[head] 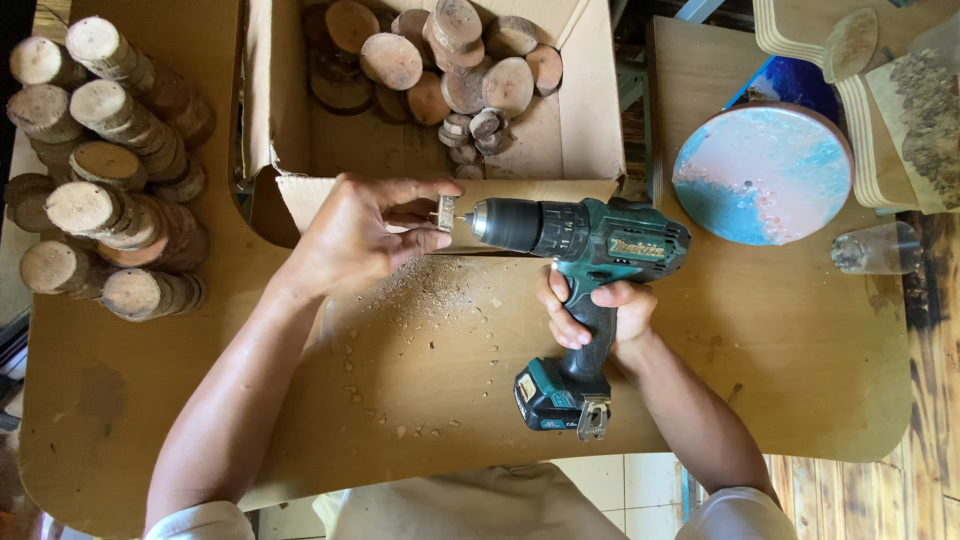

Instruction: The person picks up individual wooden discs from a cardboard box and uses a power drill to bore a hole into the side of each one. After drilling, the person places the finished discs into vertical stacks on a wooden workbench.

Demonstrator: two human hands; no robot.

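My left hand (370, 232) pinches a small round wood slice (445, 212) edge-on between thumb and fingers. My right hand (597, 312) grips the handle of a teal and black cordless drill (585, 240). The drill lies sideways with its bit pointing left, and the bit's tip touches the slice's face. Sawdust and wood chips (425, 300) are scattered on the brown wooden table (780, 370) below the slice.
An open cardboard box (590, 110) behind the hands holds several wood slices (450, 60). Stacked rows of wood slices (100, 170) lie at the left. A round pink and blue resin disc (762, 175) and a clear glass (878, 250) sit at the right.
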